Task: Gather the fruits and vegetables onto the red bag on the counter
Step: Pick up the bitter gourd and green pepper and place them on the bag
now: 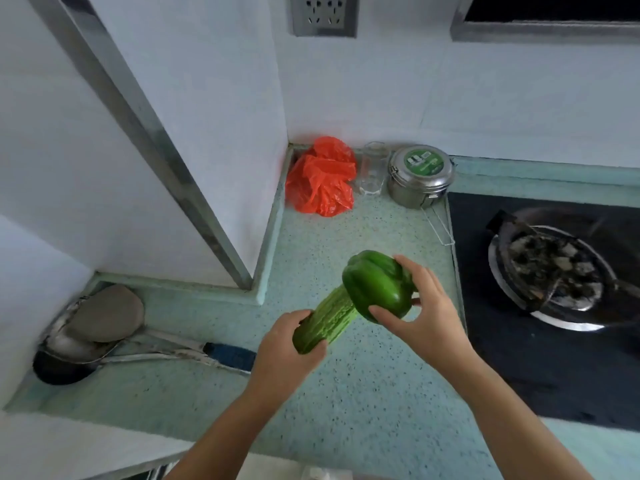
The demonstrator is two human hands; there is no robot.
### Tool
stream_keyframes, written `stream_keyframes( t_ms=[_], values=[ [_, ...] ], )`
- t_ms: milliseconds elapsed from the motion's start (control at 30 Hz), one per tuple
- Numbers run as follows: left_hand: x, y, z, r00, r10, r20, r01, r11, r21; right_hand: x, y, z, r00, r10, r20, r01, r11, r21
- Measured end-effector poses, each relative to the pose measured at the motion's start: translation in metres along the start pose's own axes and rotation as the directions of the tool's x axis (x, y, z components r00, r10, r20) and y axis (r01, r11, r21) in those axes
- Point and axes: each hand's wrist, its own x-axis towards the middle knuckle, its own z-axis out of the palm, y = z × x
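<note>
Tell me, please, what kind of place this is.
Most likely a home kitchen. A wok with cooked food sits on a black stove, a steel lunch box stands on the speckled counter, and ladles lie in the corner.

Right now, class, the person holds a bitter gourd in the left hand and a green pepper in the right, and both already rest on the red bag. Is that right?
Not quite. The head view shows the bitter gourd in the left hand and the green pepper in the right hand, but both are held above the counter, apart from the red bag in the corner.
</note>
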Motion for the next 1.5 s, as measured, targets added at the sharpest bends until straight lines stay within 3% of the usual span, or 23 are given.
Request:
stream_keyframes(
  t_ms=[233,600,700,967,1167,1500],
  values=[
    [-0.028,-0.002,-0.021,0.988,0.143,0.064,-0.141,0.989,-0.032,-0.078,-0.015,-0.008,0.963,0.103,-0.248,-0.123,0.990,-0.066],
    [-0.061,0.051,0.028,0.884,0.353,0.307,-0.338,0.936,-0.104,-0.188,-0.009,-0.051,0.799,0.241,-0.551,-0.344,0.935,-0.089],
    [-0.072,0.072,0.046,0.829,0.410,0.381,-0.393,0.911,-0.126,-0.218,-0.002,-0.063,0.724,0.269,-0.635,-0.394,0.917,-0.061],
    [-0.124,0.132,0.120,0.661,0.529,0.532,-0.515,0.836,-0.191,-0.324,0.024,-0.106,0.446,0.322,-0.835,-0.463,0.882,0.093],
    [-0.214,0.182,0.197,0.512,0.592,0.622,-0.590,0.769,-0.246,-0.429,0.043,-0.152,0.275,0.320,-0.907,-0.482,0.862,0.158],
    [-0.384,0.250,0.314,0.294,0.638,0.711,-0.636,0.686,-0.353,-0.612,0.078,-0.231,0.053,0.294,-0.954,-0.544,0.810,0.219]
  ],
)
